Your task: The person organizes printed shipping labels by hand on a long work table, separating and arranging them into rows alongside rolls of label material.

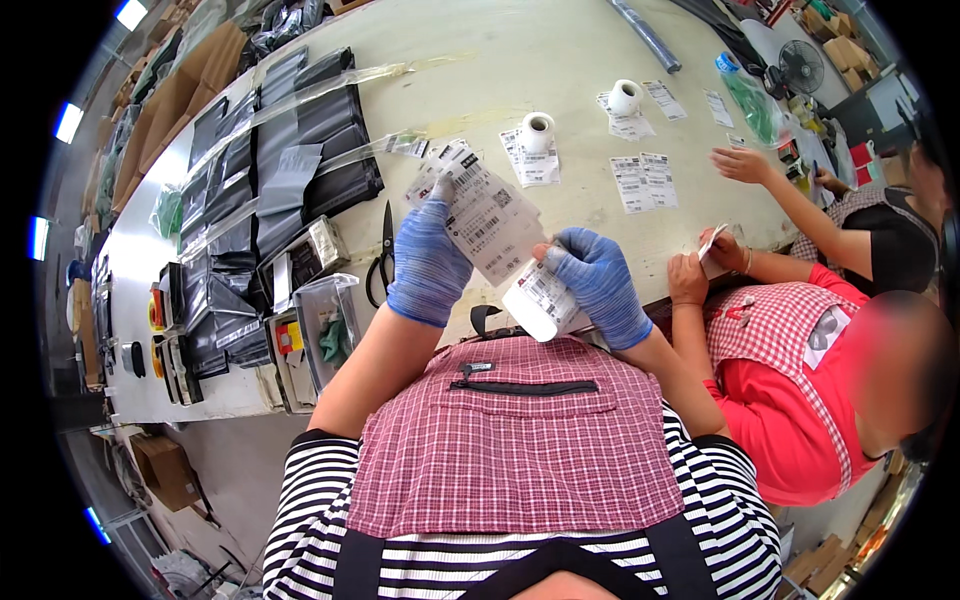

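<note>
Both my hands wear blue knitted gloves that leave some fingertips bare. My left hand (432,262) grips a fanned stack of printed white labels (485,215) with its thumb on top. Just to the right, my right hand (597,283) pinches a curled white label strip (543,302) between thumb and fingers, close above my checked apron. The strip's printed end touches or overlaps the lower edge of the stack; I cannot tell if they are joined. Black-handled scissors (383,262) lie on the table beside my left wrist.
Flat black plastic bags (335,135) lie in strapped stacks at the left, near small open boxes (310,250). Label rolls (538,132) and loose label sheets (643,183) rest on the pale table (450,90). At the right, a person in red (790,360) holds paper; another person reaches over the table.
</note>
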Available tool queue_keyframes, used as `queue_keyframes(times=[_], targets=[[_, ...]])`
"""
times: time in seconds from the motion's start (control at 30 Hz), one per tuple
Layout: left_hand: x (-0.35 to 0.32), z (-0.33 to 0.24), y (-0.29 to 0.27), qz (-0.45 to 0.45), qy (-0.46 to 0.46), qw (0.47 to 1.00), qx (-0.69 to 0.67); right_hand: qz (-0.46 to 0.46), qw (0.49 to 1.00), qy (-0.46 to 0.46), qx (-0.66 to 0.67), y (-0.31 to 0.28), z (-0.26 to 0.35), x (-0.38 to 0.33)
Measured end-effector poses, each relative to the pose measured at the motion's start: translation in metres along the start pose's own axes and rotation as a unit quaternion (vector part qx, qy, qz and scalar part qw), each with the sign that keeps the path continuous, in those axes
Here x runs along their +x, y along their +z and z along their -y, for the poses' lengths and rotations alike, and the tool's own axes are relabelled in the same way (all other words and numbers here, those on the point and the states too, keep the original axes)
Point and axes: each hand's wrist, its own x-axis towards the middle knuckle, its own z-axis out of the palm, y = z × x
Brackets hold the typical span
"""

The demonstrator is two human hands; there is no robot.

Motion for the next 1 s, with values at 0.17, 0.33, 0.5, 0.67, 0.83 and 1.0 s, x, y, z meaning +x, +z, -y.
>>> queue_keyframes(times=[0.17, 0.33, 0.5, 0.67, 0.83, 1.0], targets=[[0.003, 0.011, -0.003, 0.021, 0.054, 0.998, 0.034, -0.040, 0.999, -0.031, 0.014, 0.003, -0.005, -0.001], [0.008, 0.021, 0.001, 0.029, 0.078, 0.995, 0.060, -0.105, 0.993, -0.061, 0.012, 0.005, -0.010, 0.005], [0.020, 0.026, -0.001, 0.068, 0.082, 0.994, 0.033, -0.134, 0.987, -0.086, 0.015, 0.005, -0.012, 0.011], [0.026, 0.027, 0.001, 0.055, 0.034, 0.997, 0.046, -0.129, 0.989, -0.066, 0.033, 0.002, -0.009, 0.021], [0.038, 0.028, 0.001, 0.054, 0.025, 0.998, 0.023, -0.121, 0.991, -0.054, 0.018, -0.006, -0.015, 0.030], [0.048, 0.027, 0.001, 0.028, -0.017, 0.999, -0.012, -0.146, 0.988, -0.036, 0.030, -0.010, -0.023, 0.032]])
